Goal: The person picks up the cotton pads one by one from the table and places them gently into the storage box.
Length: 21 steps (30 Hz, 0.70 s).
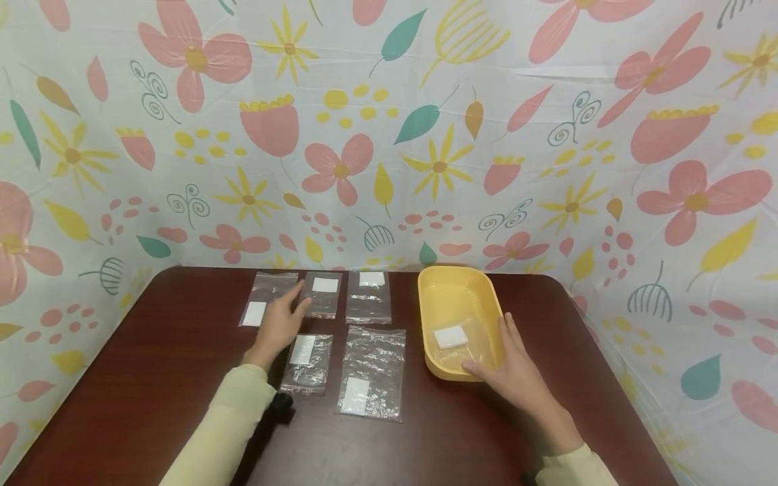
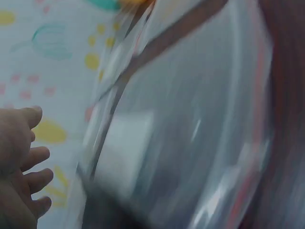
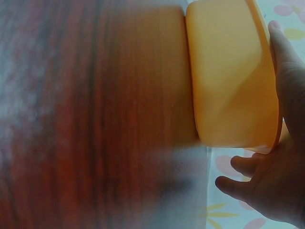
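- Left hand [image 1: 276, 334]: fingers loosely extended and released, nothing held. In the head view, the fingertips overlap the left edge of the back middle bag [image 1: 323, 306]; contact cannot be confirmed.
- Governing relation: the back middle bag lies just right of the left fingertips. Its long axis appears to run away from the person. The left hand is nearer to it than the right.
- Back left bag [image 1: 273, 287]: lies left of the left fingertips, partly hidden by that hand.
- Back right bag [image 1: 368, 307]: lies farther right of the left fingertips, past the middle bag.
- Front left bag [image 1: 315, 378]: lies nearer the person than the left fingertips, beside the wrist.
- Large front bag [image 1: 379, 358]: lies between the two hands, well apart from the right fingers.
- Right hand [image 1: 516, 371]: thumb over the near rim, fingers extended along the right wall, touching without clenching.
- Yellow tray [image 1: 458, 280]: stands left of the right fingers, its long axis running away from the person.
- Tray contents: a clear bag [image 1: 477, 347] with a white label [image 1: 451, 337], lying at the near end, beyond the right thumb.
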Each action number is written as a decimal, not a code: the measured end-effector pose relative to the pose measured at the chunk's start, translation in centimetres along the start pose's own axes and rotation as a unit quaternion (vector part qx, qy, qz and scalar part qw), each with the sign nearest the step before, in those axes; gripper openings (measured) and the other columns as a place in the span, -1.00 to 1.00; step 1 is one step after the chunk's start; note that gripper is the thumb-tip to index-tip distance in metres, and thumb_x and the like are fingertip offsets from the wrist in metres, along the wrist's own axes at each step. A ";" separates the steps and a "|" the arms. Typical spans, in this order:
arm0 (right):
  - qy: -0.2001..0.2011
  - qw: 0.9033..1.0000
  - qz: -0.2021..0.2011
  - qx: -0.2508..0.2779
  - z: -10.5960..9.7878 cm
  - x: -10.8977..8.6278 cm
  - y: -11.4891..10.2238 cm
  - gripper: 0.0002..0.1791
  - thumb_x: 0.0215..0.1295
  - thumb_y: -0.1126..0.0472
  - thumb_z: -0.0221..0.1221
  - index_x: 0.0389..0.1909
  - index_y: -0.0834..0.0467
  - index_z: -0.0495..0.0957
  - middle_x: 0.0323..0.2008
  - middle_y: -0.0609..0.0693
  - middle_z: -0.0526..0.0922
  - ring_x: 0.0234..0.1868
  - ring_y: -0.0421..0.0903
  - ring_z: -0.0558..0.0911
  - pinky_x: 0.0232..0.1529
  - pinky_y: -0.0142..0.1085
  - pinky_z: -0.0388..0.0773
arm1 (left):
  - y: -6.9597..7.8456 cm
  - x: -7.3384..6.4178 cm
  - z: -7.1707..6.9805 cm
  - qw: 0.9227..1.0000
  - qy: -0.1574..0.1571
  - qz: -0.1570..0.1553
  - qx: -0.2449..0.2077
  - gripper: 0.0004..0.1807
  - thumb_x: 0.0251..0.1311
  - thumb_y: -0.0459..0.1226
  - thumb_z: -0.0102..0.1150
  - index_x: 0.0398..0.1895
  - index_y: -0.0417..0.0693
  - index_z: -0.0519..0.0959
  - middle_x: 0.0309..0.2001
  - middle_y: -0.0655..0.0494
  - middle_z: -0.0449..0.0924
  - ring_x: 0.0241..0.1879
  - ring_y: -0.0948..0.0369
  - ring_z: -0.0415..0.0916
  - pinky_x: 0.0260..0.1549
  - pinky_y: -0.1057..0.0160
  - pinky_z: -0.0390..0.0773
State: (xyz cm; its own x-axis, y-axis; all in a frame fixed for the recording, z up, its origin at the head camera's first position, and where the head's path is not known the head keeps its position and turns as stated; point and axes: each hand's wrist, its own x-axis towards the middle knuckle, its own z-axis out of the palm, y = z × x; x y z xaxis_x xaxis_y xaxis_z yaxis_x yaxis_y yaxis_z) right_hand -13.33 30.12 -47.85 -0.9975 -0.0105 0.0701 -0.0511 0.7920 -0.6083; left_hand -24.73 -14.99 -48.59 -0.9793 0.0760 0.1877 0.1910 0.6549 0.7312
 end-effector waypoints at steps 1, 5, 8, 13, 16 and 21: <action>0.001 1.000 0.000 0.000 0.0 0.0 0.0 0.41 0.07 -0.37 0.38 0.60 0.23 -0.31 0.61 0.18 -0.33 0.55 0.30 -0.11 0.36 0.37 0.11 | -0.5 0.0 -0.7 1.000 0.003 -0.008 -0.005 -0.37 0.51 -0.09 0.04 0.55 -0.05 0.21 0.33 -0.32 0.40 0.08 -0.29 0.53 0.34 -0.23 0.27; 0.002 1.000 -0.001 -0.003 0.1 0.1 0.1 0.41 0.08 -0.36 0.38 0.60 0.25 -0.30 0.61 0.18 -0.34 0.55 0.30 -0.12 0.36 0.37 0.10 | -2.7 0.0 -3.0 0.998 0.027 -0.045 -0.032 -0.35 0.50 -0.05 0.05 0.54 -0.09 0.23 0.29 -0.34 0.44 -0.03 -0.28 0.56 0.21 -0.24 0.41; 0.004 1.000 -0.002 -0.003 0.1 0.1 0.1 0.40 0.09 -0.35 0.38 0.60 0.26 -0.30 0.61 0.18 -0.33 0.55 0.31 -0.11 0.36 0.37 0.10 | -4.2 0.0 -4.5 0.995 0.046 -0.067 -0.054 -0.33 0.50 -0.02 0.05 0.54 -0.11 0.23 0.31 -0.33 0.42 0.18 -0.24 0.48 0.22 -0.25 0.40; 0.002 1.000 -0.001 -0.003 0.1 0.0 0.0 0.40 0.09 -0.35 0.39 0.60 0.26 -0.29 0.61 0.19 -0.33 0.55 0.32 -0.10 0.36 0.37 0.11 | -6.0 -0.6 -6.2 0.990 0.062 -0.089 -0.094 -0.29 0.49 0.02 0.03 0.52 -0.21 0.23 0.47 -0.22 0.23 0.47 -0.16 0.13 0.35 -0.21 0.25; 0.002 1.000 0.001 -0.005 0.1 0.0 0.0 0.40 0.09 -0.34 0.39 0.60 0.26 -0.30 0.61 0.19 -0.33 0.54 0.33 -0.09 0.35 0.37 0.11 | -6.6 -1.0 -6.6 0.986 0.065 -0.102 -0.113 -0.28 0.49 0.03 0.03 0.51 -0.24 0.24 0.47 -0.22 0.22 0.49 -0.13 0.08 0.37 -0.19 0.24; 0.004 1.000 0.000 -0.009 0.1 0.0 -0.1 0.40 0.09 -0.37 0.37 0.60 0.25 -0.29 0.61 0.19 -0.32 0.54 0.33 -0.07 0.34 0.37 0.13 | -7.0 -1.3 -6.7 0.981 0.066 -0.118 -0.138 -0.28 0.48 0.03 0.04 0.51 -0.23 0.23 0.47 -0.21 0.23 0.50 -0.09 0.08 0.37 -0.15 0.25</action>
State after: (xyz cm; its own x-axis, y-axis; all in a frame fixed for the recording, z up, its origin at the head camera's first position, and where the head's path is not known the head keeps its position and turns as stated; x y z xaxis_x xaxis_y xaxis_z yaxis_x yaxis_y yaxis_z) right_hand -13.34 30.00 -47.91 -0.9971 -0.0062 0.0764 -0.0505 0.8029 -0.5940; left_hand -24.38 -24.70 -49.59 -0.9848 -0.1622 0.0621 -0.0103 0.4119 0.9112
